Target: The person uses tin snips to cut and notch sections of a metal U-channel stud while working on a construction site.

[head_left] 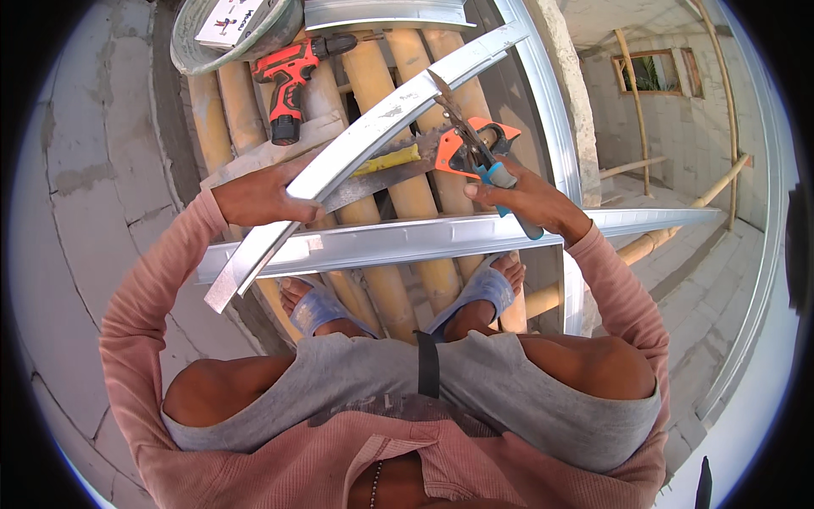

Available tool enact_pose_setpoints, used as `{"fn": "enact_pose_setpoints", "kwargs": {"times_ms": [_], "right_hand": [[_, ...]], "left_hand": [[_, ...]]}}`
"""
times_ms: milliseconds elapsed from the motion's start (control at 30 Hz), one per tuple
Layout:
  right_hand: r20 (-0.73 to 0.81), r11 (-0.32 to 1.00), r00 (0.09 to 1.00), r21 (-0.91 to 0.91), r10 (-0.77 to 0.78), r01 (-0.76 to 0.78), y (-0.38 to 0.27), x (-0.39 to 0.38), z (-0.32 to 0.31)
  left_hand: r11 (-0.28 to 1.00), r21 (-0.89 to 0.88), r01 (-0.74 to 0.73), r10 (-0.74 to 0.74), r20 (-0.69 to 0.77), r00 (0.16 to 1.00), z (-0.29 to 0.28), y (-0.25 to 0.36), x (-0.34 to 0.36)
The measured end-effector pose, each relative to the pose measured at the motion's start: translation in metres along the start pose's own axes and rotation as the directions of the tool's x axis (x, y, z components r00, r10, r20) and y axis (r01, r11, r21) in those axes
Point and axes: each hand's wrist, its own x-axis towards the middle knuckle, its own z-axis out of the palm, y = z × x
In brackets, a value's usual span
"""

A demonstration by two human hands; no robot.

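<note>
My left hand (270,195) grips a pale metal profile (356,148) that runs diagonally upward to the right. In my right hand (532,197) are metal snips (507,193) with blue-grey handles, their dark blades at the profile's edge near its upper end. Just behind the snips lies a handsaw (460,157) with an orange-and-black handle and its blade under the profile; a yellow strip (390,159) rests along that blade. Another metal channel (331,246) crosses horizontally below both my hands.
Bamboo poles (377,72) form the platform under my sandaled feet. A red-and-black drill (288,85) and a bucket (186,34) with a white package are at the top left. A long rail (555,102) runs along the right edge beside a drop to a floor (670,288). A block wall (93,212) stands left.
</note>
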Motion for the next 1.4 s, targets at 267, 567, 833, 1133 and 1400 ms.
{"fn": "enact_pose_setpoints", "kwargs": {"times_ms": [267, 567, 833, 1133, 1400], "right_hand": [[-0.087, 0.994, 0.993, 0.056, -0.085, 0.09, 0.023, 0.008, 0.011], [-0.13, 0.996, 0.991, 0.089, -0.018, 0.03, 0.037, 0.013, 0.015], [-0.18, 0.995, 0.979, 0.016, -0.097, 0.102, 0.045, 0.015, 0.008], [-0.344, 0.986, 0.925, -0.095, -0.161, 0.136, 0.049, 0.016, 0.013], [-0.327, 0.977, 0.942, -0.213, -0.078, 0.007, 0.023, 0.002, -0.034]], "left_hand": [[0.997, -0.045, -0.058, 0.059, 0.0, 0.998, 0.002, -0.019, 0.007], [0.993, 0.014, -0.115, 0.115, -0.018, 0.993, 0.005, -0.011, 0.009], [0.991, 0.025, -0.13, 0.131, -0.026, 0.991, 0.001, 0.005, 0.016], [0.985, 0.026, -0.171, 0.173, -0.085, 0.981, 0.004, 0.009, 0.018], [0.991, -0.019, -0.136, 0.134, -0.077, 0.988, 0.001, 0.02, 0.03]]}}
